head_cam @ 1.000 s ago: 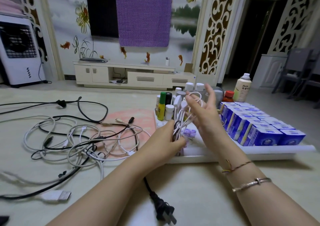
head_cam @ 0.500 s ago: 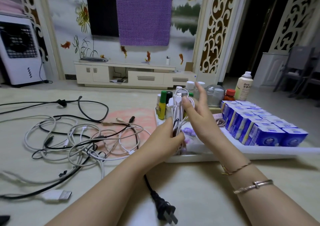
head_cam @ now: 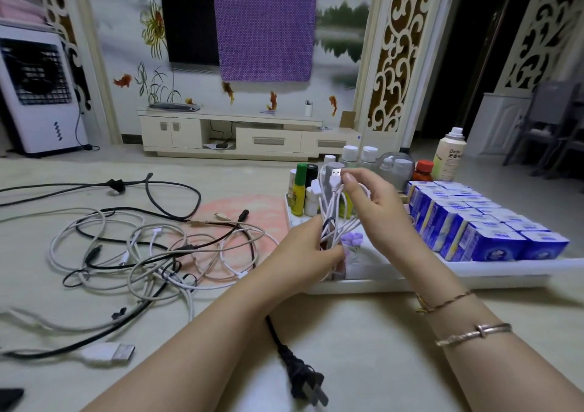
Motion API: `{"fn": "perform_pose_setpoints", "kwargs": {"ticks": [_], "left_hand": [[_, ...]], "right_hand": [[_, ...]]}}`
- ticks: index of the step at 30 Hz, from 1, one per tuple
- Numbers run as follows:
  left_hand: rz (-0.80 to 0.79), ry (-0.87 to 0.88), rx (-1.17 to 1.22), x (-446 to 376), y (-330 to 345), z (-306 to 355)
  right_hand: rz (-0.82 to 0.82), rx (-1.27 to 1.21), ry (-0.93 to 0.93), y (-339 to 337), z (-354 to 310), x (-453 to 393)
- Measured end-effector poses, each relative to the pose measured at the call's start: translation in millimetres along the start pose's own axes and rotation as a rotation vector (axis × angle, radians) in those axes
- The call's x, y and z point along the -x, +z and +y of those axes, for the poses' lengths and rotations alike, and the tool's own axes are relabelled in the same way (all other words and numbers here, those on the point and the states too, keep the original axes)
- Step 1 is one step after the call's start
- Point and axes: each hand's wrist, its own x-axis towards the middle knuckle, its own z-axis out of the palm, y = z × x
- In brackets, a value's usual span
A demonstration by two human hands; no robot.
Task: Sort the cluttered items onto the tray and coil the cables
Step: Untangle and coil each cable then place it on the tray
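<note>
The person sits at a pale beige table (head_cam: 363,342) with both forearms stretched out over it. The left hand (head_cam: 303,253) is clenched around the lower end of a bundle of thin white cable (head_cam: 336,209), gathered into long loops that stand upright just above the near left corner of a white rectangular plastic tray (head_cam: 442,280). The right hand (head_cam: 376,209) pinches the cable's silver-tipped USB plug (head_cam: 335,174) between thumb and fingertips at the top of the bundle. Two thin metal bracelets (head_cam: 458,317) sit on the right wrist.

On the tray, rows of small blue-and-white cardboard boxes (head_cam: 480,222) fill the right side, packed touching one another. Behind the hands stands a cluster of small bottles (head_cam: 305,190), one yellow with a green cap, others white-capped, and a tall cream spray bottle (head_cam: 448,155) rises at the far right corner.

To the left of the tray, a loose tangle of white, grey and black cables (head_cam: 151,250) sprawls across the table, partly over a round pink mat (head_cam: 249,212). A white cable with a large flat USB plug (head_cam: 110,353) lies near the front left edge. A black power cord ending in a two-pin plug (head_cam: 303,380) runs out from under the left forearm toward the near edge.
</note>
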Motion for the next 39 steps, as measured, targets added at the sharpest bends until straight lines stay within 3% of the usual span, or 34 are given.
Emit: {"fn": "perform_pose_setpoints", "kwargs": {"ticks": [5, 10, 17, 20, 23, 26, 29, 35, 39], "left_hand": [[0.015, -0.029, 0.117, -4, 0, -2], [0.025, -0.016, 0.071, -6, 0, -3], [0.000, -0.027, 0.141, -5, 0, 1], [-0.020, -0.057, 0.230, -5, 4, 3], [-0.006, -0.140, 0.166, -6, 9, 3], [0.024, -0.172, 0.340, -8, 9, 4], [0.040, -0.208, 0.340, -9, 2, 9], [-0.041, -0.129, 0.294, -9, -6, 0], [-0.008, -0.060, 0.470, -4, -13, 2]], "right_hand": [[0.124, 0.239, -0.183, -5, -7, 6], [-0.082, 0.433, -0.209, -9, -15, 16], [-0.122, 0.565, -0.293, -10, -17, 16], [0.013, 0.429, -0.259, -8, -14, 12], [0.091, 0.305, -0.137, -7, -17, 10], [0.018, 0.157, -0.070, -6, -18, 11], [-0.072, -0.105, 0.000, -5, -21, 11], [-0.199, -0.167, 0.072, 0, -14, 12], [-0.239, -0.362, 0.111, -1, -12, 9]]}}
